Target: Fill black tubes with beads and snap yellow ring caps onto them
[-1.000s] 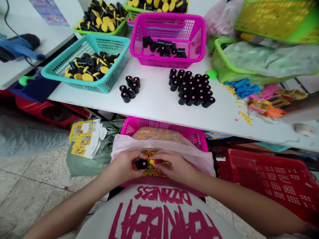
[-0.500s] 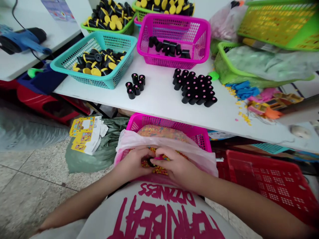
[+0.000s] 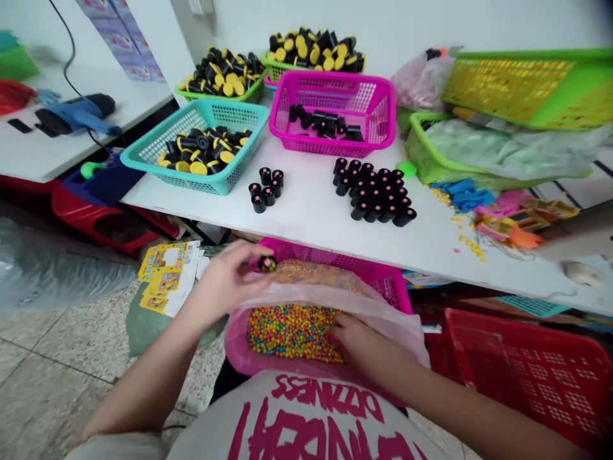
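In my left hand (image 3: 230, 275), raised over the left rim of the pink basket (image 3: 402, 291), is a small black cylinder (image 3: 267, 264). Its open top faces me and shows a pink centre with coloured bits around it. My right hand (image 3: 353, 338) is down at the right side of the multicoloured beads (image 3: 292, 332). Its fingers are curled together against them, and the fingertips are partly hidden. A pale plastic bag (image 3: 383, 310) lines the basket around the beads. On the white table (image 3: 306, 220), several black cylinders (image 3: 268, 191) stand in a small group, with a larger group (image 3: 376, 191) to the right.
A turquoise basket (image 3: 223, 185) of black-and-yellow pieces and a magenta basket (image 3: 330, 145) with black cylinders stand behind. A green basket (image 3: 431, 156) is at right. A blue heat gun (image 3: 79, 115) lies at left. A red basket (image 3: 531, 358) is low on the right.
My hands have parted. The left one has lifted up and left with the black cylinder, while the right stays low at the beads. The view has tilted up a little.
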### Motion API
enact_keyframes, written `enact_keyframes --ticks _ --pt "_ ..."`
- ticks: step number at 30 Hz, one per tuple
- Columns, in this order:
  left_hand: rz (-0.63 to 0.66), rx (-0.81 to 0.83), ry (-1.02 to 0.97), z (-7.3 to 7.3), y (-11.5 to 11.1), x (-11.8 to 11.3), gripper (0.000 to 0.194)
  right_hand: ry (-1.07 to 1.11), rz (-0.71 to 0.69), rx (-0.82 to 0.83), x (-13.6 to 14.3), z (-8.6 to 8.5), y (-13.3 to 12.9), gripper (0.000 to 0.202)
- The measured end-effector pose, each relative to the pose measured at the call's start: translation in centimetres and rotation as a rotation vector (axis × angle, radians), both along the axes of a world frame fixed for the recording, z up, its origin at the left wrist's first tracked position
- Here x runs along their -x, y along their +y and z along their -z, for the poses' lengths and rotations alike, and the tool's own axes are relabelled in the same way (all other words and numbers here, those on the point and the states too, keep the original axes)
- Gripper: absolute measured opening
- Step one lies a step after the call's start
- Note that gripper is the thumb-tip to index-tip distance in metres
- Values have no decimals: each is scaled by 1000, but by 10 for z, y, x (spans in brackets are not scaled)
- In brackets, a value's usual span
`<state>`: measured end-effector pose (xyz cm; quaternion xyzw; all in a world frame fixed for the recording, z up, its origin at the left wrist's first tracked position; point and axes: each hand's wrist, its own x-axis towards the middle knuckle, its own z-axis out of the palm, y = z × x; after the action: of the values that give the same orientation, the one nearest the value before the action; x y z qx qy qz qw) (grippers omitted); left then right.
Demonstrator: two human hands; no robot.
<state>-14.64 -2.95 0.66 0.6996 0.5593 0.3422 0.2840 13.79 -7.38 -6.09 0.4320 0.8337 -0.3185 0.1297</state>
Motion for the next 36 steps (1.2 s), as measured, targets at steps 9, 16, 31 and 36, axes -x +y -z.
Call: enact_keyframes --ticks 9,16,31,36 --pt "-322 -63 -13 32 123 23 64 -3 -115 -20 49 24 10 39" --pt "-319 -492 300 27 117 -4 55 106 -138 13 53 36 20 28" --pt "209 -278 200 21 217 -137 18 263 -81 30 40 23 24 34" --pt "343 -142 -4 -14 125 -87 49 363 -7 137 28 15 30 36"
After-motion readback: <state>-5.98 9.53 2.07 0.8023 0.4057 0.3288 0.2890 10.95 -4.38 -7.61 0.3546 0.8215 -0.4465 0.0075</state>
